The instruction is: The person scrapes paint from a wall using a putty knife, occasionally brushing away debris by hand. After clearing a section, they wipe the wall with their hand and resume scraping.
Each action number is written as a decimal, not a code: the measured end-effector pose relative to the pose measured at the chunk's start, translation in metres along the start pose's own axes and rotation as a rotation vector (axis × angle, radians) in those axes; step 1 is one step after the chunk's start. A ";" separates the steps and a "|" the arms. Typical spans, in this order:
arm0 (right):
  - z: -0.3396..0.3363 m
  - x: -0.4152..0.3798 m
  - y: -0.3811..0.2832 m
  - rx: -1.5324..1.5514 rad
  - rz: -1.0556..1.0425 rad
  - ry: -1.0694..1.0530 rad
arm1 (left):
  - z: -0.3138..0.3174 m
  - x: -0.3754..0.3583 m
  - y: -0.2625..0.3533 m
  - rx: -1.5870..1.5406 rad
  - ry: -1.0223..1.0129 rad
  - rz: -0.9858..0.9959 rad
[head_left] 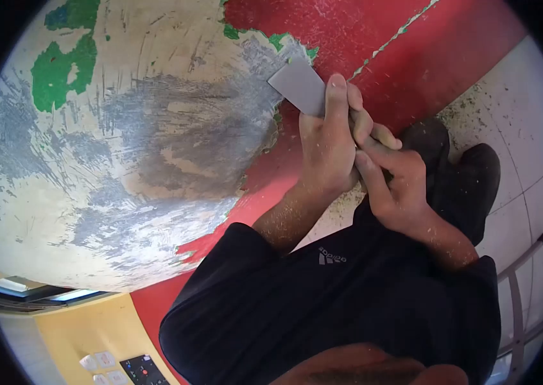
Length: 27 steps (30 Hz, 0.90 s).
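Observation:
A flat grey scraper (pixel 298 86) lies with its wide blade against the worn surface, at the border between bare metal and red paint (pixel 271 192). My left hand (pixel 326 144) is closed on it, thumb stretched along the blade's side. Close against it on the right, my right hand (pixel 403 183) is closed too, its fingers curled at the lower end of the scraper. Both hands cover the handle. Fine pale flakes cling to my hands and forearms. Left of the blade, the surface (pixel 181 122) shows scratched grey metal and cream patches.
Green paint (pixel 66 70) remains at the upper left. A chipped line (pixel 393 42) crosses the red area. Paint flakes (pixel 477 106) litter the tiled floor beside my dark shoes (pixel 477 186). A metal frame (pixel 515 301) stands at the right. A yellow panel (pixel 92 333) shows at lower left.

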State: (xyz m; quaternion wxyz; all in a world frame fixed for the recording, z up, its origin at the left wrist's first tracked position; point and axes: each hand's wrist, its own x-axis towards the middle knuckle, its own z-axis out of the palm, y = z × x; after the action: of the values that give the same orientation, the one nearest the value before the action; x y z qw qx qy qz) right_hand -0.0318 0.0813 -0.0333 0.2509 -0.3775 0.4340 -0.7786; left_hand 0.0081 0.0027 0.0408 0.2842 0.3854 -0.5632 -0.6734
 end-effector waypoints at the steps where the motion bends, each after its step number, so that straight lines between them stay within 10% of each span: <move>1: 0.000 0.000 0.001 -0.049 -0.057 0.004 | 0.006 0.005 0.007 0.018 0.012 0.029; 27: 0.003 0.002 -0.011 0.173 0.136 -0.057 | -0.001 -0.008 0.003 -0.070 0.014 0.028</move>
State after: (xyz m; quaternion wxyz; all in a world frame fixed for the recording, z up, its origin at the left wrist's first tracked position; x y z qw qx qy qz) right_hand -0.0318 0.0842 -0.0218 0.3468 -0.3462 0.3826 -0.7833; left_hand 0.0132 0.0085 0.0448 0.3108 0.3720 -0.5426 -0.6859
